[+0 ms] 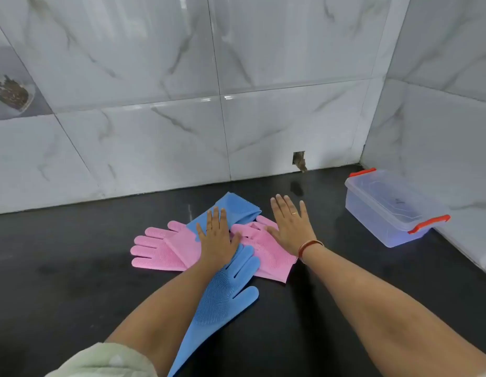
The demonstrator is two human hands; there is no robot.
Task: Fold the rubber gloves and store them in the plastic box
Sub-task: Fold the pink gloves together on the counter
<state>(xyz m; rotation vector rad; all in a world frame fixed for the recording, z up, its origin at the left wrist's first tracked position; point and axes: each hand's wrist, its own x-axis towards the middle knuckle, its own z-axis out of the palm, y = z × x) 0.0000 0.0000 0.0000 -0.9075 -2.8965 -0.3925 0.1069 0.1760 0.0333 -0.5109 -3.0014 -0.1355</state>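
Observation:
Several rubber gloves lie in a heap on the black counter. A pink glove (161,247) points its fingers left. A second pink glove (269,254) lies under my right hand. One blue glove (223,297) stretches toward me, fingers to the right, and another blue glove (235,206) lies behind the heap near the wall. My left hand (216,238) rests flat, fingers apart, on the middle of the heap. My right hand (291,225) is flat and spread on the right pink glove. The clear plastic box (372,213) with orange clips stands at the right, lid on.
The black counter (73,281) runs left to right, bounded by marble-tiled walls behind and at the right. A small hole in the back wall (299,160) sits just above the counter. The box stands near the right wall corner.

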